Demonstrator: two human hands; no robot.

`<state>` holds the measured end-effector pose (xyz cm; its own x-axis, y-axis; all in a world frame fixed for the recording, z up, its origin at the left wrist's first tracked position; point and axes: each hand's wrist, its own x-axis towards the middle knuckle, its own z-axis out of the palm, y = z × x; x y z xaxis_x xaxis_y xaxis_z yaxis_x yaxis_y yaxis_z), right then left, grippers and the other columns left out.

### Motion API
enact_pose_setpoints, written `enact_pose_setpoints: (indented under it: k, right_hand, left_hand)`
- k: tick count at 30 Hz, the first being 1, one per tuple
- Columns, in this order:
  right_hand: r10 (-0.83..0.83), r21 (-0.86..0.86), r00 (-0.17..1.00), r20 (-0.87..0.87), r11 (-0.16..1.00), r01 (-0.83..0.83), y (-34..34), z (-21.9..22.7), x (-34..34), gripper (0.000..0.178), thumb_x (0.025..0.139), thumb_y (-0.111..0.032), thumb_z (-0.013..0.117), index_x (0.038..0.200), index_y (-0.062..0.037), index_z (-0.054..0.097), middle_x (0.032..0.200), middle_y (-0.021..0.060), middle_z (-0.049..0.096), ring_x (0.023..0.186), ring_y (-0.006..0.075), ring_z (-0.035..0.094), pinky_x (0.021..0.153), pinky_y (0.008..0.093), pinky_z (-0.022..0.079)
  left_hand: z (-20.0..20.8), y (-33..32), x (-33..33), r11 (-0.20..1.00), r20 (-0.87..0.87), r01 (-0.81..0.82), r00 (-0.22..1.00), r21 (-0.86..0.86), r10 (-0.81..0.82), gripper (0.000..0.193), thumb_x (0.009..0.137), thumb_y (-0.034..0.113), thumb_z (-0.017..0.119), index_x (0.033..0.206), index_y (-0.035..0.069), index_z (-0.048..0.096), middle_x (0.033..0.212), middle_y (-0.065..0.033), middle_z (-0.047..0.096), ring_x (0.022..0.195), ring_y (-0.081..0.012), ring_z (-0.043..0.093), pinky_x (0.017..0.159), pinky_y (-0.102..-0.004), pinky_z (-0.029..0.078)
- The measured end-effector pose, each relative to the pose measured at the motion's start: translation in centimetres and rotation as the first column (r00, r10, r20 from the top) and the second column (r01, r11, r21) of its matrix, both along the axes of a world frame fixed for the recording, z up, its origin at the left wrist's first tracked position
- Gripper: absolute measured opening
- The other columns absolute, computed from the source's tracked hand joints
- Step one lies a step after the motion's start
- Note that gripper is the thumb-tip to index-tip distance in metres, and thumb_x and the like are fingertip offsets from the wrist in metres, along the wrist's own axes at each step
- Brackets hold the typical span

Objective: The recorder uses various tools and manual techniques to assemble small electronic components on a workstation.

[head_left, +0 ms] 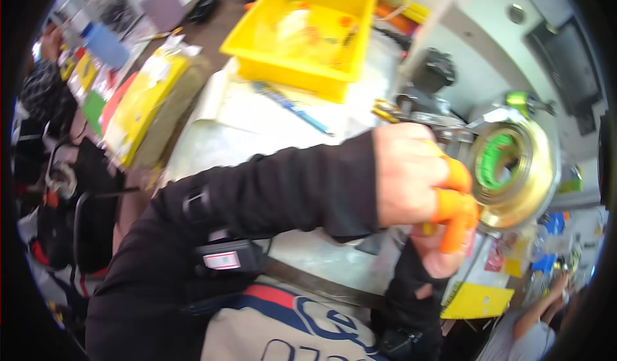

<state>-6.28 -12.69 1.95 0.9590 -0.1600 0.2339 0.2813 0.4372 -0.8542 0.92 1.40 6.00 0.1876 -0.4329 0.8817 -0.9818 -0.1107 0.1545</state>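
My left hand (406,176) reaches across to the right side of the bench, its fingers curled and bearing orange finger covers. Close against it is my right hand (440,258), also with orange-covered fingers bent inward. Both hands are closed together at the fingertips; whatever is between them is hidden by the fingers and motion blur. Just beyond them stands a gold-coloured round wheel (543,168) with a bright green ring (491,162) at its centre. Metal machine parts (443,122) lie behind my left hand.
A yellow bin (289,62) with small items stands at the back on white paper (225,113). A blue pen (292,109) lies before it. Yellow boxes (151,100) are at the left, a yellow sheet (475,301) at the right. Another person's arm (543,306) shows at lower right.
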Motion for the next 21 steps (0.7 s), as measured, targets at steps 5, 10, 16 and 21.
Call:
enact_pose_setpoints:
  k: [5, 10, 16, 21]
  right_hand:
    - [-0.01, 0.165, 0.999, -0.049, 0.986, 0.018, 1.1, 1.4, -0.4, 0.012, 0.079, -0.003, 0.053, 0.091, -0.0013, 0.052, 0.085, 0.0058, 0.054, 0.071, 0.0115, 0.052, 0.065, 0.0217, 0.041]
    - [0.072, 0.209, 0.997, 0.0, 0.975, -0.07, 0.7, 0.8, -0.1, 0.024, 0.083, -0.015, 0.05, 0.102, -0.0016, 0.048, 0.099, 0.0098, 0.051, 0.087, 0.0178, 0.051, 0.075, 0.0288, 0.041]
    - [0.271, 0.629, 0.962, 0.024, 0.744, -0.226, 1.8, 4.3, -0.1, 0.056, 0.083, -0.04, 0.04, 0.117, 0.0032, 0.035, 0.118, 0.0184, 0.038, 0.11, 0.0283, 0.035, 0.094, 0.0421, 0.026]
    - [0.245, 0.579, 0.969, -0.027, 0.794, -0.184, 1.4, 4.2, -0.5, 0.052, 0.082, -0.034, 0.045, 0.116, 0.0041, 0.034, 0.114, 0.0186, 0.04, 0.106, 0.0285, 0.04, 0.093, 0.0412, 0.028]
  left_hand:
    - [0.5, 0.8, -0.8, 0.969, -0.083, -0.081, 0.991, 0.232, 0.103, 0.019, 0.061, 0.008, 0.059, 0.08, 0.012, 0.057, 0.082, -0.0012, 0.056, 0.062, -0.0161, 0.051, 0.056, -0.027, 0.04]
    - [0.4, 0.1, -0.2, 0.997, -0.208, -0.031, 0.977, 0.065, 0.044, 0.018, 0.062, 0.013, 0.064, 0.077, 0.009, 0.056, 0.077, -0.0036, 0.056, 0.063, -0.022, 0.053, 0.057, -0.0293, 0.04]
    - [0.8, -0.7, -0.4, 0.977, -0.533, 0.083, 0.828, -0.195, -0.177, 0.02, 0.061, 0.018, 0.065, 0.077, 0.008, 0.056, 0.073, -0.0043, 0.057, 0.067, -0.0199, 0.054, 0.064, -0.0291, 0.038]
    - [-0.6, -1.3, -1.0, 0.994, -0.141, -0.067, 0.988, -0.084, 0.055, 0.008, 0.06, 0.015, 0.057, 0.068, 0.015, 0.055, 0.086, -0.0022, 0.051, 0.087, -0.0195, 0.048, 0.069, -0.0356, 0.033]
